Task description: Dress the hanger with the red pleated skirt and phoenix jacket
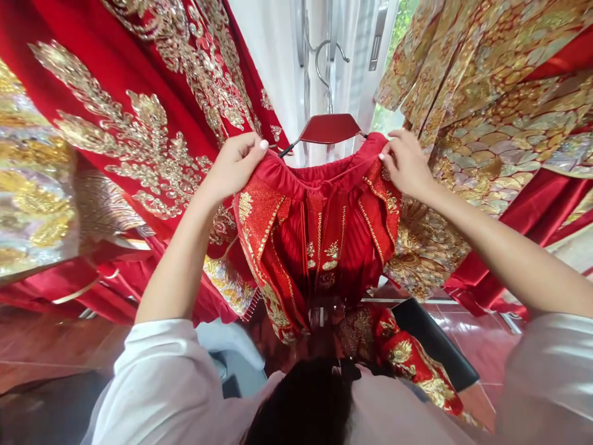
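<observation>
A red pleated skirt (pixel 324 241) with gold embroidery hangs in front of me from a dark red hanger (pixel 330 128) with a metal hook. Its gathered elastic waistband is stretched sideways between my hands. My left hand (pixel 238 162) pinches the waistband's left end, close to a black clip arm of the hanger. At the opposite end, my right hand (pixel 405 162) grips the waistband by the hanger's other tip, which is mostly covered by cloth. The skirt's lower hem falls into shadow near my body.
Red garments with gold beading (pixel 152 123) hang at the left, and gold scale-patterned garments (pixel 486 123) at the right. A metal rail (pixel 306 80) and white curtain stand behind. Below lie a black seat (pixel 435 340), another red-and-gold cloth (pixel 417 364) and a reddish tiled floor (pixel 491 346).
</observation>
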`<state>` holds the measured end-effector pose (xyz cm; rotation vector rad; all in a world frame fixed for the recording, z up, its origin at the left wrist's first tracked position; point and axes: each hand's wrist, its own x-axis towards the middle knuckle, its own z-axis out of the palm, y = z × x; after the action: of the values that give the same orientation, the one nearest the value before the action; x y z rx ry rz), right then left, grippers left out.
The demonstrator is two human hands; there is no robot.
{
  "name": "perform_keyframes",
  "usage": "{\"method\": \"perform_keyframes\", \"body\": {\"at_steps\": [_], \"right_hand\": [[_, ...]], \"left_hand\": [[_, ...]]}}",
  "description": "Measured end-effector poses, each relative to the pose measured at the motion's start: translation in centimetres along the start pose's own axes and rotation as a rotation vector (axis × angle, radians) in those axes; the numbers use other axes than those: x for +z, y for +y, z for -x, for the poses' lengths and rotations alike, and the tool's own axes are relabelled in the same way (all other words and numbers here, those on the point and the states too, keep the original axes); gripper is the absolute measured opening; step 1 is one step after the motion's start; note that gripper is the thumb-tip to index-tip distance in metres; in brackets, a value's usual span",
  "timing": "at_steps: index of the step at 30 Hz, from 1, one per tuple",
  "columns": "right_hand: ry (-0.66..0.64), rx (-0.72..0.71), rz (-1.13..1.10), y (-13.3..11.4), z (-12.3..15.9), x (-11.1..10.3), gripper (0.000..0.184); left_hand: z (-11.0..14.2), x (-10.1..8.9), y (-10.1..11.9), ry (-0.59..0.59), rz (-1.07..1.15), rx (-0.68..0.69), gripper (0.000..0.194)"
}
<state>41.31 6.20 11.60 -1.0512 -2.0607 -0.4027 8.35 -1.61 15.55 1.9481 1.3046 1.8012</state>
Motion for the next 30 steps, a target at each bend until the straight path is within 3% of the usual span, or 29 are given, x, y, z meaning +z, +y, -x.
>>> {"method": "perform_keyframes", "body": {"at_steps": [3,6,10,13,15,19,23,26,30], "right_hand": [[0.011,0.074,-0.018,0.9,-0.5,1.4,0.033],[0.089,0.150,-0.019,0.7,-0.4,2.0,0.039],[0.178,0.241,-0.052,-0.5,-0.8,1.7,0.044],[0.145,0.261,-0.059,-0.7,-2.3,1.0,0.041],[0.074,0.195,-0.075,0.0,-3.4,0.5,0.040],[-0.004,0.045,-0.204,2.5,-5.0,0.3,0.047],[-0.038,0.070,-0.352,4.0,-4.7,0.9,0.042],[-0.046,0.039,-0.301,3.0,-3.4,-0.1,0.030],[0.038,-0.104,-0.195,-0.9,-0.8,-2.9,0.015]], "left_hand": [[-1.6,0.3,-1.4,-0.140,-0.129,0.073,0.036],[-2.7,0.1,-2.8,-0.049,-0.160,0.106,0.038],[-4.2,-0.2,-4.3,-0.077,-0.175,0.023,0.041],[-5.3,0.1,-4.4,0.018,-0.248,0.076,0.043],[-5.5,0.7,-3.9,0.113,-0.249,0.178,0.042],[-4.7,2.1,-3.2,0.276,-0.212,0.329,0.038],[-3.0,2.0,-4.5,0.282,-0.216,0.305,0.035],[-1.5,1.1,-4.8,0.265,-0.241,0.343,0.034],[0.6,1.4,-2.4,0.236,-0.117,0.384,0.039]]}}
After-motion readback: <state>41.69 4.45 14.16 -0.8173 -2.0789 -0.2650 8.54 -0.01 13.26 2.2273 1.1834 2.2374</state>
